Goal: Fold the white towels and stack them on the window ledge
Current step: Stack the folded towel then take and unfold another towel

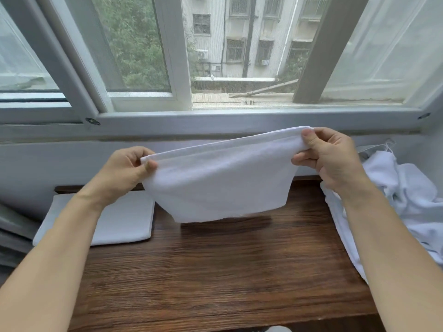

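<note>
A white towel, doubled over, hangs in the air above the dark wooden ledge. My left hand pinches its upper left corner and my right hand pinches its upper right corner, which sits higher. The towel's lower edge floats just above the wood. A folded white towel lies flat on the ledge at the left, partly under my left forearm. A heap of unfolded white towels is piled at the right end of the ledge.
A window with white frames runs along the back, its grey sill just beyond the held towel. A sheer white curtain hangs at the upper right. Grey fabric shows at the left edge.
</note>
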The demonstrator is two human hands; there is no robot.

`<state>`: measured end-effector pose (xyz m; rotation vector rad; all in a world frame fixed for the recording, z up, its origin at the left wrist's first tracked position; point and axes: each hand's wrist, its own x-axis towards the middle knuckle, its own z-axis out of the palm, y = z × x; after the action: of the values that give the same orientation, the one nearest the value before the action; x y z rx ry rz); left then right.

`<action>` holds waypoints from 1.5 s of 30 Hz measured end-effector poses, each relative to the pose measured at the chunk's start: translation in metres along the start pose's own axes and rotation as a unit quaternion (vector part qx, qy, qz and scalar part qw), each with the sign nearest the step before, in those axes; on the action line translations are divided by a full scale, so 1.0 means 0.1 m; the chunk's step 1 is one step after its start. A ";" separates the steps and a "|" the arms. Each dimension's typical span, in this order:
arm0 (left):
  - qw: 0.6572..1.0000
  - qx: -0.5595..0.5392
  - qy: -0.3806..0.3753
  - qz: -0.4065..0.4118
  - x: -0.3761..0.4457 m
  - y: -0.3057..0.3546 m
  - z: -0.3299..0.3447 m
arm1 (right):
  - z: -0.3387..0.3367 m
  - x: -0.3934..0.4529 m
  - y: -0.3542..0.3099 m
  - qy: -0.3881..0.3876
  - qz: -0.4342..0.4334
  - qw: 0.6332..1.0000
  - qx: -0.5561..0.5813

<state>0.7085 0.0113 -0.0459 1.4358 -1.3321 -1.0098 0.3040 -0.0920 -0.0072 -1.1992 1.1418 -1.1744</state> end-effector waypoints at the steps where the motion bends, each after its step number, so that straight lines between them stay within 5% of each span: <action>1: 1.000 0.012 -0.021 -0.018 0.00 -0.04 -0.01 | -0.01 0.02 0.02 -0.005 0.006 1.000 -0.003; 7: 0.969 0.237 0.059 -0.027 0.25 0.00 0.05 | -0.03 0.19 0.18 -0.015 0.051 0.998 0.018; 12: 0.995 0.041 0.095 -0.004 0.37 0.16 0.17 | -0.03 0.32 0.17 -0.015 0.034 0.998 0.056; 19: 0.993 0.033 0.109 0.038 -0.02 0.15 0.24 | -0.25 -0.05 0.16 -0.031 -0.019 0.999 0.027; 25: 0.991 0.048 0.092 -0.081 -0.86 -0.49 0.55 | -0.54 -0.74 0.80 -0.078 0.098 0.988 -0.089; 30: 0.976 0.121 0.003 -0.181 -1.32 -1.09 0.71 | -0.75 -1.13 1.33 -0.158 0.221 0.929 -0.250; 34: 0.966 0.126 0.009 -0.226 -1.30 -1.23 0.83 | -0.69 -1.09 1.60 -0.126 0.230 0.927 -0.267; 45: 0.944 0.078 0.196 -0.255 -0.22 -1.56 1.01 | -0.15 -0.12 2.13 -0.004 0.211 0.944 -0.253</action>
<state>0.6498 0.0260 -0.2231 2.0448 -0.7753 -0.8798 0.2962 -0.0776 -0.2200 -1.2421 1.6586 -0.5610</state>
